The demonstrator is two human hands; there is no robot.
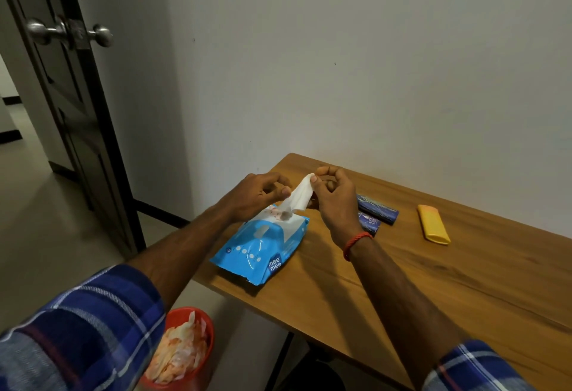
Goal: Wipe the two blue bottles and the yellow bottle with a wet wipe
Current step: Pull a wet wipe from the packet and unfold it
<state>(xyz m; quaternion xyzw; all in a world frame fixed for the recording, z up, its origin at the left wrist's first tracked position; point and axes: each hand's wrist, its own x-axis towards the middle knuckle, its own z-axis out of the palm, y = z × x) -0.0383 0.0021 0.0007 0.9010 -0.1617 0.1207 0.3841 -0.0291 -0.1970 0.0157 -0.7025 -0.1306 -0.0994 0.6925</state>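
A white wet wipe (299,195) stretches up out of the opening of a blue wipe pack (263,248) lying on the wooden table (433,282). My right hand (332,201) pinches the wipe's top end between thumb and fingers. My left hand (258,195) pinches its lower part just above the pack. Two dark blue bottles lie on their sides right of my right hand, one further back (379,211) and one nearer (370,222), partly hidden by my wrist. A yellow bottle (432,228) lies flat further right.
A red bin (185,350) with crumpled used wipes stands on the floor below the table's left corner. A dark door (71,81) with a metal knob stands ajar at the left. The wall runs behind the table.
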